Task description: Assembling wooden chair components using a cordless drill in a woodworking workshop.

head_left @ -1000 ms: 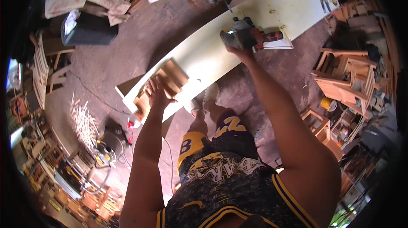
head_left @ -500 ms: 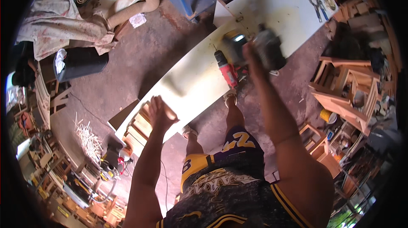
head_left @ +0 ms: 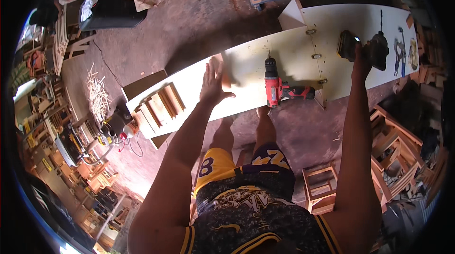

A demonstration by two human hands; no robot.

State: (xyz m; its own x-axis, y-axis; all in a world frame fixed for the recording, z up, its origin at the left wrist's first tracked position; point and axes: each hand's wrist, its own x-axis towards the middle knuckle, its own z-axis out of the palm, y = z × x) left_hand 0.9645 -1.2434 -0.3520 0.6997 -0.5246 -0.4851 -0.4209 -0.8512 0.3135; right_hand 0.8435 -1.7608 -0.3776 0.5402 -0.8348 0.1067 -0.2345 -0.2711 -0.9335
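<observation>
Sawdust-brown workshop floor lay under a long pale board (head_left: 246,71), where the red drill (head_left: 276,85), carried a moment before, now lay released, the left hand (head_left: 212,83) pressed flat and empty, the right hand (head_left: 362,57) clenched on a black drill (head_left: 374,50).

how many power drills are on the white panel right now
2. A red drill lies on the white panel between the hands. A dark drill is gripped by the right hand further right. The left hand rests flat. Others may hide in the clutter.
</observation>
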